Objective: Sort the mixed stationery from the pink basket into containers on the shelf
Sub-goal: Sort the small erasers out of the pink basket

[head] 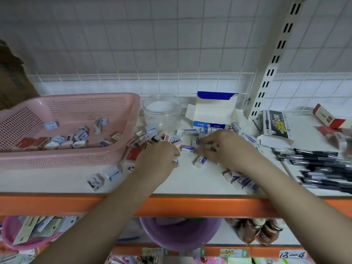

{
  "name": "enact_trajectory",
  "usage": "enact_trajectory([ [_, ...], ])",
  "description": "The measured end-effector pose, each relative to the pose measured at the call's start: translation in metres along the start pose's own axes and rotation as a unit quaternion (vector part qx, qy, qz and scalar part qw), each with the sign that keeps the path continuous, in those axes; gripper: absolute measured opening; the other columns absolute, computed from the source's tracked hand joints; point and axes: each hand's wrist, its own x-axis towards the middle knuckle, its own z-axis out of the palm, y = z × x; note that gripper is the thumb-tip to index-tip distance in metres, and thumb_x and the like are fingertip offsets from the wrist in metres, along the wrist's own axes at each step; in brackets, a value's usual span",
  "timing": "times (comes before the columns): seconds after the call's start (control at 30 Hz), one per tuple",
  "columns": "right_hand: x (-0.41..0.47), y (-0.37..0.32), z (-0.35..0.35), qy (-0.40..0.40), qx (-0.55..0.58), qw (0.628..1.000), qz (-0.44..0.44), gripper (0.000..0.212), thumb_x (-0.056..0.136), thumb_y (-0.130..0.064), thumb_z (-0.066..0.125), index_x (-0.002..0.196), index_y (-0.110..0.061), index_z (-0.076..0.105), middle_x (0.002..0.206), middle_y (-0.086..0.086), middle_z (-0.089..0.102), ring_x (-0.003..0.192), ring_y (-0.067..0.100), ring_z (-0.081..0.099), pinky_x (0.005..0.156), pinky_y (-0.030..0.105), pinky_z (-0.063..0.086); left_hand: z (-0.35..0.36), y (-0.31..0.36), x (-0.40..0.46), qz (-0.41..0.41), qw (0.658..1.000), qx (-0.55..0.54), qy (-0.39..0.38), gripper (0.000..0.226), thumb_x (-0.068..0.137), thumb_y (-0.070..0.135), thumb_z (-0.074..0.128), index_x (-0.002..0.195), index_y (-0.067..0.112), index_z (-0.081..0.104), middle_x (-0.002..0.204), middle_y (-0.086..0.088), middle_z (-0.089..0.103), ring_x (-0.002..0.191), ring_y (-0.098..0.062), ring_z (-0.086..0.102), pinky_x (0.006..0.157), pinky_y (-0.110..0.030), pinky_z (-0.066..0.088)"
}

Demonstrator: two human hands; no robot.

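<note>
- The right hand [222,147] lay palm down on the shelf [57,182], its fingers curled over small white erasers [200,161] and seemingly pinching one at the fingertips, though blur hid the exact grip.
- The left hand [158,159] lay just beside it, fingers curled round what looked like a small eraser at its lower edge, with more packets pressed against its far side.
- Between the two hands lay a white eraser with a blue label [187,148], its long axis running left to right, about equally near either hand.
- The open white-and-blue carton [211,115] stood straight beyond the right hand, the nearer hand to it; I judged it the likely home for the white erasers, so the coming move ran forward and slightly up from that hand.
- The clear round jar [162,109] stood left of the carton, beyond the left hand, and appeared empty.
- The pink basket [76,161] sat at the left of the shelf, still holding a scatter of small packets, so sorting seemed far from finished.
- Black pens [322,168] lay heaped at the far right, well apart from both hands.
</note>
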Motion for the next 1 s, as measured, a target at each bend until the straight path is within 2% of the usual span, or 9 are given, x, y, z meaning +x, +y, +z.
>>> enact_trajectory([
  [0.2,0.027,-0.018,0.031,0.014,-0.114,0.993,0.016,0.028,0.09,-0.038,0.058,0.113,-0.023,0.063,0.116,0.003,0.059,0.104,0.026,0.06,0.073,0.033,0.045,-0.025,0.008,0.003,-0.002,1.0,-0.015,0.023,0.026,0.097,0.023,0.049,0.077,0.015,0.063,0.072,0.001,0.059,0.064,-0.013,0.056,0.055,-0.02,0.04],
  [0.3,0.019,-0.001,0.025,0.049,-0.155,0.984,0.074,0.021,0.091,-0.022,0.054,0.11,-0.016,0.061,0.114,0.005,0.061,0.105,0.028,0.06,0.071,0.032,0.042,-0.032,0.015,0.034,-0.007,0.998,0.003,0.066,0.022,0.096,0.021,0.049,0.103,0.014,0.068,0.099,-0.004,0.066,0.09,-0.02,0.062,0.074,-0.028,0.044],
  [0.43,0.008,0.007,0.011,0.052,-0.15,0.984,0.087,0.017,0.089,-0.013,0.051,0.103,-0.018,0.06,0.108,0.004,0.061,0.098,0.026,0.06,0.066,0.029,0.04,-0.019,0.027,0.081,0.015,0.999,0.04,-0.019,0.034,0.09,0.032,0.06,0.12,0.014,0.061,0.117,-0.005,0.061,0.103,-0.022,0.058,0.079,-0.029,0.044],
  [0.6,-0.011,-0.001,0.008,0.054,-0.062,0.996,-0.045,0.03,0.089,-0.045,0.055,0.115,-0.03,0.063,0.117,-0.004,0.058,0.108,0.021,0.057,0.079,0.031,0.048,-0.01,0.022,0.091,-0.037,0.989,0.139,-0.033,0.027,0.089,0.006,0.053,0.116,0.008,0.059,0.117,-0.009,0.057,0.108,-0.026,0.056,0.08,-0.033,0.045],
  [0.7,-0.011,-0.002,0.026,0.037,-0.106,0.991,-0.071,0.022,0.094,-0.035,0.05,0.111,-0.032,0.064,0.118,-0.005,0.057,0.111,0.021,0.055,0.075,0.027,0.043,-0.008,0.018,0.093,-0.05,0.987,0.151,-0.029,0.024,0.09,0.003,0.05,0.112,0.004,0.059,0.115,-0.011,0.058,0.107,-0.028,0.057,0.081,-0.033,0.045],
  [0.8,-0.011,0.016,0.026,0.052,-0.102,0.992,-0.059,0.019,0.091,-0.024,0.049,0.101,-0.029,0.065,0.111,-0.004,0.057,0.106,0.023,0.057,0.069,0.026,0.044,-0.004,0.023,0.104,-0.004,0.993,0.12,-0.01,0.022,0.092,0.012,0.055,0.113,0.007,0.059,0.109,-0.007,0.059,0.097,-0.024,0.058,0.07,-0.028,0.038],
  [0.87,-0.019,0.025,0.014,0.044,-0.065,0.995,-0.061,0.018,0.088,-0.024,0.056,0.101,-0.029,0.066,0.115,-0.007,0.056,0.106,0.021,0.058,0.075,0.032,0.051,-0.001,0.032,0.11,0.013,0.994,0.106,-0.027,0.01,0.093,0.012,0.056,0.099,0.007,0.061,0.087,-0.002,0.054,0.078,-0.019,0.054,0.062,-0.027,0.037],
  [0.93,-0.037,0.034,-0.005,0.038,-0.026,0.998,-0.036,0.022,0.082,-0.034,0.067,0.104,-0.031,0.067,0.113,-0.01,0.056,0.101,0.017,0.058,0.08,0.035,0.051,0.003,0.04,0.113,0.012,0.994,0.1,-0.038,0.008,0.092,0.009,0.055,0.085,0.006,0.057,0.069,0.001,0.041,0.064,-0.017,0.046,0.054,-0.025,0.034],
  [1.0,-0.056,0.044,-0.021,0.014,-0.01,1.0,0.0,0.029,0.071,-0.048,0.075,0.093,-0.033,0.065,0.092,-0.014,0.057,0.087,0.014,0.057,0.076,0.032,0.049,0.007,0.045,0.114,0.006,0.996,0.081,-0.038,0.018,0.09,0.005,0.054,0.073,0.007,0.048,0.064,0.0,0.036,0.057,-0.014,0.04,0.048,-0.023,0.03],
])
